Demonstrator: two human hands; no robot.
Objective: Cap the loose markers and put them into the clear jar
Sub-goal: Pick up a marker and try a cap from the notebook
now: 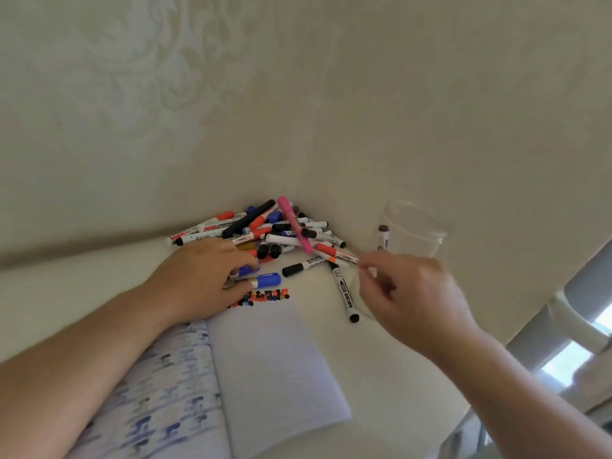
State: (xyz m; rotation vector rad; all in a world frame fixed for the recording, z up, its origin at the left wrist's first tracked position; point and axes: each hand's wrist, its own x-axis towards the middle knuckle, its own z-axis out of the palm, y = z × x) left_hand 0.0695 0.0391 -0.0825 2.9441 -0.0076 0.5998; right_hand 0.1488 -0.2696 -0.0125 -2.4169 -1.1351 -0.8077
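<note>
jar [414, 233] thin clear plastic, light, tippy, one marker inside; grip low on wall | pile [265, 228] just left of jar, markers light, stiff, slick; pinch mid-barrel | left hand [202, 276] grasped blue marker [265, 280] | right hand [407, 293] loosely curled, empty, touching jar front

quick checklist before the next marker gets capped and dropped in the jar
1. Clear jar within reach, beside right hand: ok.
2. Jar has room; one marker seems to be inside: ok.
3. Left hand on a blue marker at the pile edge: ok.
4. That marker capped: cannot tell, fingers hide it.
5. Right hand free to help: cannot tell, fingers are pinched and blurred.
6. Loose markers left: not ok, many remain.
</note>
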